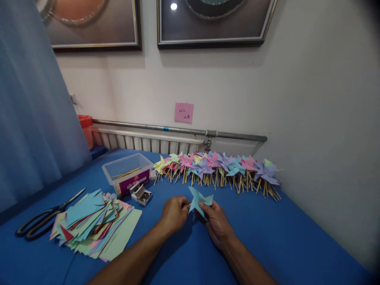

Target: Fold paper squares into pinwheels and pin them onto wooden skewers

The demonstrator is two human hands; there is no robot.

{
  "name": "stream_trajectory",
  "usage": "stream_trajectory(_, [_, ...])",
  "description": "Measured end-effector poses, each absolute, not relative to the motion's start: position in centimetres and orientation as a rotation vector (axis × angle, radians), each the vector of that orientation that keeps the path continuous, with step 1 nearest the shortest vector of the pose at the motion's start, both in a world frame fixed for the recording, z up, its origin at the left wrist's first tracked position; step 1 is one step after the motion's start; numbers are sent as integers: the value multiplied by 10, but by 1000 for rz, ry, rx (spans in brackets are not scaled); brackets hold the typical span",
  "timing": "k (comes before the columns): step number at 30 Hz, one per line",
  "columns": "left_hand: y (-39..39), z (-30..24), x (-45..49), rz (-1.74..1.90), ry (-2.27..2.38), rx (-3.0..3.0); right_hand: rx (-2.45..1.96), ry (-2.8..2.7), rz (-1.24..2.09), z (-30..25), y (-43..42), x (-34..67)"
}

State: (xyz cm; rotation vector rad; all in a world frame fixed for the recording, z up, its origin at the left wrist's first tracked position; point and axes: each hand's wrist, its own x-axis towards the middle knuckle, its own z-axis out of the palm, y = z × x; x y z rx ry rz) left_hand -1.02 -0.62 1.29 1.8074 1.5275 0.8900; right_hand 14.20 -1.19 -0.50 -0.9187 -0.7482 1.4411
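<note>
A light-blue paper pinwheel (198,200) is held up over the blue table cover, its points folded in toward the middle. My right hand (218,223) grips it from the right, thumb on the front near the centre and the other fingers behind. At the pinwheel's left edge, my left hand (175,213) is closed in a pinch; whatever lies between its fingertips is too small or hidden to make out. To the left of my hands sits a small opened box (141,195) of shiny metal pins. No stick shows on this pinwheel.
Finished pinwheels (212,168) on sticks lie in a long row at the back. On the left are a pile of cut coloured paper (95,225), black-handled scissors (49,217) and a clear plastic tub (127,170) with thin sticks. A pipe (148,126) runs along the wall.
</note>
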Motion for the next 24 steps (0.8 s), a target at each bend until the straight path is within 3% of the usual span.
stream_trajectory(24, [-8,12,-8,944,1454,1758,-965,-829,1354,-19,-6,142])
